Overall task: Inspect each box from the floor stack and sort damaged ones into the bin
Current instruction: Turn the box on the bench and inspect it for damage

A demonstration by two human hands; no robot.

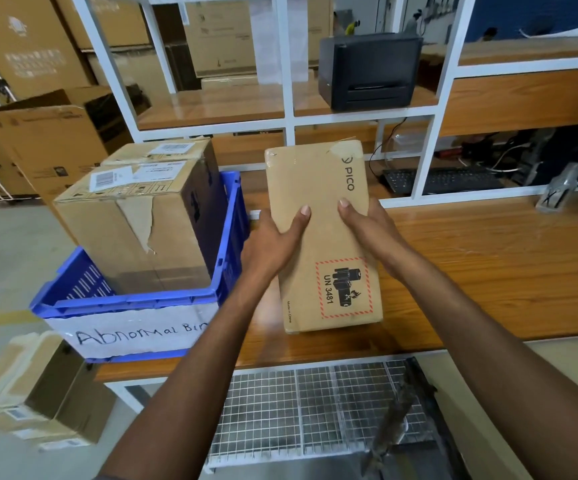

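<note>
**Cardboard box at mid-frame, bin on its left flank**

Brown cardboard box (318,202), flat and oblong, held over the wooden bench (488,271) at centre frame. Its long axis runs from the lower frame to the upper, leaning slightly right. The near end sits low over the bench; whether it touches cannot be told. The left hand (273,244) and right hand (370,233) clasp the two long edges near mid-length. Each has its thumb laid on the printed top face, and the fingers beneath are hidden. The blue bin (124,301), labelled "Abnormal Bin", stands at left of frame, just beside the left hand, so that hand is the nearer. It already holds a large carton (135,230) with torn tape. The floor stack (38,386) shows at lower left. A transfer to the bin would probably carry the box sideways, across its long axis.
</note>
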